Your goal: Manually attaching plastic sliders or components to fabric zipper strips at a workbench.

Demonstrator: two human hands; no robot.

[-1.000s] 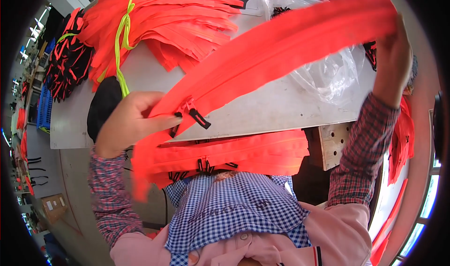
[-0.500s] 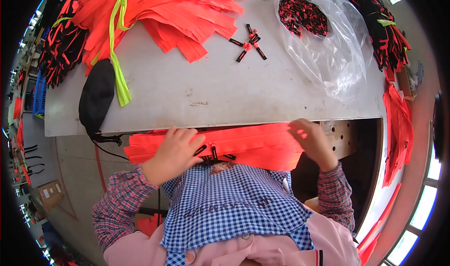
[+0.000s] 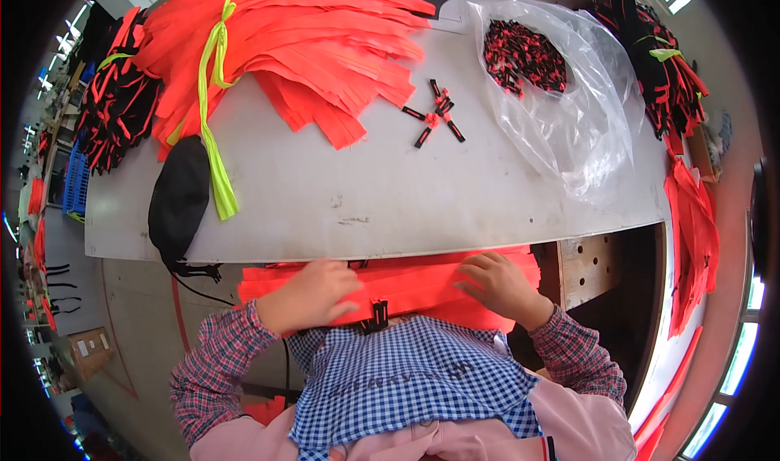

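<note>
Across my lap, just under the table's front edge, lies a stack of bright orange zipper strips (image 3: 398,285). My left hand (image 3: 317,293) rests on the left part of the stack, fingers stretched toward the middle. On the right part lies my right hand (image 3: 505,286), its fingers extended over the orange tape. Both palms face down and their undersides are hidden. Between the hands, black zipper pulls (image 3: 376,315) hang at the near edge of the strips, against a blue checked apron (image 3: 390,372).
On the grey table (image 3: 422,209) lie a large orange strip bundle (image 3: 301,55) tied with a yellow-green band (image 3: 213,95), several loose pulls (image 3: 435,120), a clear plastic bag (image 3: 581,136) of pulls and a black pouch (image 3: 179,193). Black-and-orange bundles (image 3: 118,112) stand at the sides.
My right hand has moved left and down from the stack's right end onto its top. My left hand has shifted slightly right. The view has tilted, so the table appears lower.
</note>
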